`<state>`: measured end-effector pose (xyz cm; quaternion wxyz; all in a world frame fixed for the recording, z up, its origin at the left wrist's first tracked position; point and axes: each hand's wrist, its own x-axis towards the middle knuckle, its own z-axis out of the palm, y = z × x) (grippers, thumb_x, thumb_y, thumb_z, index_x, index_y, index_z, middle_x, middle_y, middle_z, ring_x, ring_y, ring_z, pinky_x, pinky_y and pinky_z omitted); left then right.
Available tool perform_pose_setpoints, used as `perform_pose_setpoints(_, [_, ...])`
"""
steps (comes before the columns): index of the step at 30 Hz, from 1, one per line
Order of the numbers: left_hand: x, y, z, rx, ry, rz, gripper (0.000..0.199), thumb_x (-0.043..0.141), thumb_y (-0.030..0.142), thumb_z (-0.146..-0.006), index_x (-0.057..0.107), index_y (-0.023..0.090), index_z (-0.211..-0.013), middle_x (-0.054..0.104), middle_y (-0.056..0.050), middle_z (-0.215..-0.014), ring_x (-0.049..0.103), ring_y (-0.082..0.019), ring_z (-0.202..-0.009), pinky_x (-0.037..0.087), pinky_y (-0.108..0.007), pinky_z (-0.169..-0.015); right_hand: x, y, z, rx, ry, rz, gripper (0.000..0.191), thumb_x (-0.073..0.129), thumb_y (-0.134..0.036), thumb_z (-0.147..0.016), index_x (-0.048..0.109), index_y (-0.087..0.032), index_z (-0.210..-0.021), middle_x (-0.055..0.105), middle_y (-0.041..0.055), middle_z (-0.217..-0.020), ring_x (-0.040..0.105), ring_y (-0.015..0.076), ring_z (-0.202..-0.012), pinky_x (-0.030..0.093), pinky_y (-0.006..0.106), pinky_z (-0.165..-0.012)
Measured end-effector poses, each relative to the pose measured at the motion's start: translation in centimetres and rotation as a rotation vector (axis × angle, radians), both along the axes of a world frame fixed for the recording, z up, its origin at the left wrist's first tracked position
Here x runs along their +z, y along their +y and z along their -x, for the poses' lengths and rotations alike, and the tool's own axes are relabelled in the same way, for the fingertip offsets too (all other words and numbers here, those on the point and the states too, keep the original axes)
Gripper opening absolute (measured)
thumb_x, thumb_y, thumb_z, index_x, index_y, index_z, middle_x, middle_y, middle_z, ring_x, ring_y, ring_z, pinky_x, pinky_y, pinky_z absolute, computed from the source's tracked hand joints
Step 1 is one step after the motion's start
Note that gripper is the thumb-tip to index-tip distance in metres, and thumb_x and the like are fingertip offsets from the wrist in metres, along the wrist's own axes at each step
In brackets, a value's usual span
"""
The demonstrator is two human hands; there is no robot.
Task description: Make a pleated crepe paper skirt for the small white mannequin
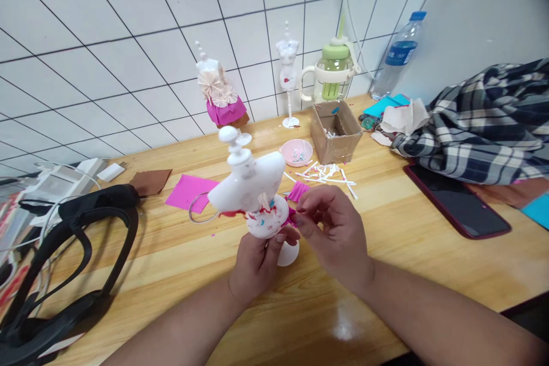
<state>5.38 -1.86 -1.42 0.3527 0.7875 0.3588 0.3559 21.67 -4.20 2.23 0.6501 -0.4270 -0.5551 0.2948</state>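
A small white dress form [253, 183] is tilted in front of me, with red marks and small coloured flecks around its waist. My left hand [258, 260] is closed around its lower part, below the hips. Against the form's right side, my right hand [333, 231] pinches a small magenta paper or fabric piece [291, 217]; the fingertips hide part of it. Just behind lies a pleated magenta piece [298, 190]. A flat magenta sheet [189, 191] and a metal ring [202, 218] are to the left of the form.
Along the wall stand a dressed form [218, 88], a bare form [288, 68], a green-lidded cup [334, 71] and a water bottle [398, 57]. A cardboard box [343, 146], pink dish [295, 152] and white strips [328, 173] are nearer. A phone [457, 200] and black headset [124, 263] flank me.
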Motion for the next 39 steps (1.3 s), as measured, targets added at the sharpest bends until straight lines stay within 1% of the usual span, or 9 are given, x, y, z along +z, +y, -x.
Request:
perform_pose_setpoints(2, [0.0,0.0,-0.1,0.005,-0.019,0.062,0.032,0.040,0.028,-0.100,0.069,0.018,-0.092,0.074,-0.004,-0.077,0.068,-0.014,-0.070,0.052,-0.023,-0.066,0.2,0.0,-0.1,-0.071,-0.045,-0.038,0.015,0.064,-0.016,-0.086,0.055,-0.025,-0.093,0.057,-0.0023,-0.085,0.052,0.0099,-0.067,0.044,0.023,-0.057])
perform_pose_setpoints(5, [-0.1,0.0,-0.1,0.028,-0.053,0.117,0.030,0.042,0.029,-0.099,0.069,0.018,-0.091,0.073,-0.003,-0.074,0.068,-0.014,-0.066,0.052,-0.021,-0.062,0.6,-0.2,-0.3,-0.075,-0.209,-0.124,0.012,0.064,-0.016,-0.085,0.059,-0.023,-0.093,0.058,-0.0009,-0.084,0.048,0.0107,-0.065,0.042,0.025,-0.057])
perform_pose_setpoints(12, [-0.7,0.1,0.0,0.018,-0.101,0.080,0.019,0.050,0.025,-0.096,0.067,0.019,-0.091,0.074,0.000,-0.074,0.068,-0.012,-0.066,0.051,-0.020,-0.063,0.6,-0.2,-0.4,-0.187,-0.345,-0.252,0.017,0.069,-0.010,-0.079,0.060,-0.022,-0.087,0.062,-0.0012,-0.078,0.055,0.0117,-0.070,0.045,0.024,-0.059])
perform_pose_setpoints(16, [-1.1,0.1,0.1,0.008,-0.108,0.094,0.016,0.052,0.025,-0.095,0.067,0.019,-0.094,0.075,-0.001,-0.077,0.069,-0.013,-0.069,0.051,-0.021,-0.065,0.8,0.1,-0.3,-0.200,-0.385,-0.193,0.011,0.070,-0.013,-0.081,0.065,-0.021,-0.088,0.062,-0.0020,-0.073,0.053,0.0093,-0.064,0.047,0.022,-0.058])
perform_pose_setpoints(21, [-0.8,-0.1,0.0,-0.031,-0.137,0.140,0.018,0.050,0.026,-0.096,0.066,0.018,-0.100,0.076,-0.003,-0.080,0.070,-0.014,-0.067,0.053,-0.021,-0.063,0.7,0.2,-0.1,-0.217,-0.361,-0.135,0.009,0.069,-0.014,-0.082,0.068,-0.021,-0.087,0.061,-0.0025,-0.071,0.054,0.0088,-0.063,0.047,0.021,-0.058])
perform_pose_setpoints(25, [-0.7,-0.1,-0.1,-0.025,-0.104,0.134,0.022,0.049,0.028,-0.096,0.068,0.018,-0.101,0.076,-0.003,-0.076,0.068,-0.013,-0.061,0.052,-0.021,-0.059,0.7,0.3,-0.1,-0.206,-0.363,-0.135,0.007,0.070,-0.016,-0.082,0.069,-0.021,-0.088,0.062,-0.0027,-0.071,0.054,0.0087,-0.061,0.049,0.021,-0.059])
perform_pose_setpoints(30, [-0.7,0.0,0.1,-0.008,-0.056,0.067,0.022,0.050,0.027,-0.096,0.070,0.018,-0.098,0.077,-0.003,-0.076,0.069,-0.014,-0.063,0.051,-0.021,-0.059,0.9,0.4,-0.1,-0.230,-0.392,-0.173,0.008,0.069,-0.018,-0.084,0.071,-0.020,-0.091,0.065,-0.0015,-0.072,0.056,0.0087,-0.060,0.050,0.021,-0.059])
perform_pose_setpoints(36, [-0.7,0.1,0.2,-0.034,0.022,-0.016,0.023,0.051,0.028,-0.094,0.073,0.019,-0.099,0.077,-0.004,-0.078,0.071,-0.016,-0.068,0.053,-0.022,-0.061,0.8,0.6,-0.2,-0.247,-0.428,-0.222,0.007,0.064,-0.015,-0.085,0.070,-0.020,-0.085,0.066,-0.0019,-0.066,0.057,0.0077,-0.055,0.047,0.020,-0.054])
perform_pose_setpoints(39, [-0.6,0.1,0.2,-0.005,0.071,-0.040,0.024,0.052,0.030,-0.094,0.073,0.019,-0.099,0.076,-0.004,-0.074,0.070,-0.016,-0.064,0.053,-0.022,-0.059,1.0,0.7,-0.2,-0.260,-0.417,-0.189,0.006,0.065,-0.015,-0.081,0.068,-0.019,-0.080,0.064,-0.0031,-0.064,0.054,0.0070,-0.053,0.044,0.020,-0.052])
